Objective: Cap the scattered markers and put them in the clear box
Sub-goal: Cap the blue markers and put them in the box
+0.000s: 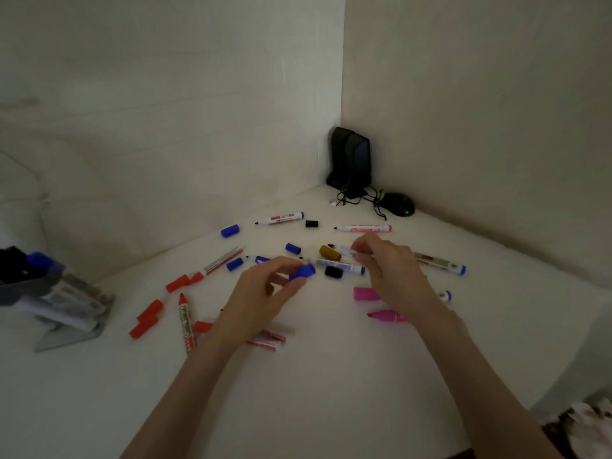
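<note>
Uncapped markers and loose caps lie scattered over the white table. My left hand pinches a blue cap above the middle of the table. My right hand holds a white marker by its barrel, its dark tip pointing left toward the cap. Cap and tip are a short way apart. The clear box stands at the left edge, tilted, with several markers inside.
Red caps and a red marker lie at the left. A pink marker and pink cap lie near my right wrist. A black speaker, cables and a mouse fill the far corner.
</note>
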Tool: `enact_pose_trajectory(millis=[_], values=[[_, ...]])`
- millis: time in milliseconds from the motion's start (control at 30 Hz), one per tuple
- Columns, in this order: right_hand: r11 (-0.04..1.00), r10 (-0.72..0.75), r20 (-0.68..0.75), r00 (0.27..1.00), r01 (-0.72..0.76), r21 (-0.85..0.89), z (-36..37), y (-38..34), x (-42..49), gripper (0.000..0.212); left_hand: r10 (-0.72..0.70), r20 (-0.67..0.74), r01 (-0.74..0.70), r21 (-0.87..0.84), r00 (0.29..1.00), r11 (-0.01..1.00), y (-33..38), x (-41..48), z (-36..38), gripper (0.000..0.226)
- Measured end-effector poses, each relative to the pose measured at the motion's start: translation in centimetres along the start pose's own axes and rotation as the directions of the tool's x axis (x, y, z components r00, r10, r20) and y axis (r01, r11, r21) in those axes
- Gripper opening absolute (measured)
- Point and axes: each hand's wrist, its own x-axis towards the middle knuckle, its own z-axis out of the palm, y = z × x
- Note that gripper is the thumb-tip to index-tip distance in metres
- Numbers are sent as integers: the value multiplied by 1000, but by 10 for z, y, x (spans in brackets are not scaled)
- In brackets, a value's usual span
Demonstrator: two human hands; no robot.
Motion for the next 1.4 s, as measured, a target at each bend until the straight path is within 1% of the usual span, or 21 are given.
enact_pose_trajectory(millis=[67,100,167,233,300,400,533,567,667,733,833,900,1033,1167,1400], values=[[994,-48,20,999,46,99,9,-25,3,13,-18,-70,8,-144,997,990,-10,-17,-22,24],[984,-85,4,996,83,160,15,-37,5,12,-47,-109,22,-223,993,975,-16,-25,-30,24],[944,-176,-79,981,191,270,27,-57,5,14,-102,-164,43,-333,981,942,-27,-39,-44,23],[913,-237,-149,960,273,303,39,-66,3,17,-151,-196,67,-381,969,922,-38,-49,-51,23],[898,-283,-205,937,334,286,47,-69,1,20,-193,-226,90,-400,955,912,-46,-55,-55,26],[877,-327,-250,911,392,280,51,-69,0,24,-200,-223,114,-346,954,931,-49,-58,-56,35],[874,-370,-269,889,431,223,56,-68,-1,21,-179,-212,107,-314,961,944,-48,-54,-54,26],[874,-381,-265,886,438,210,58,-68,-2,21,-173,-210,103,-308,962,946,-47,-53,-54,23],[876,-415,-226,881,454,161,63,-71,-2,26,-163,-199,100,-291,966,951,-46,-54,-54,26],[871,-431,-202,879,464,163,66,-76,-4,30,-161,-185,105,-276,969,955,-46,-55,-55,27],[880,-402,-124,907,421,220,68,-84,-9,33,-160,-186,107,-264,970,958,-46,-56,-57,30],[890,-390,-85,917,399,219,69,-86,-12,34,-161,-191,115,-234,968,965,-46,-57,-56,33],[889,-398,-121,909,415,194,73,-84,-16,30,-164,-242,122,-180,956,976,-47,-62,-45,23],[895,-390,-159,907,414,166,77,-85,-18,31,-125,-289,89,-135,949,987,-44,-63,-42,22],[905,-369,-151,917,392,166,83,-85,-22,26,-142,-264,109,-136,954,985,-41,-64,-43,18]])
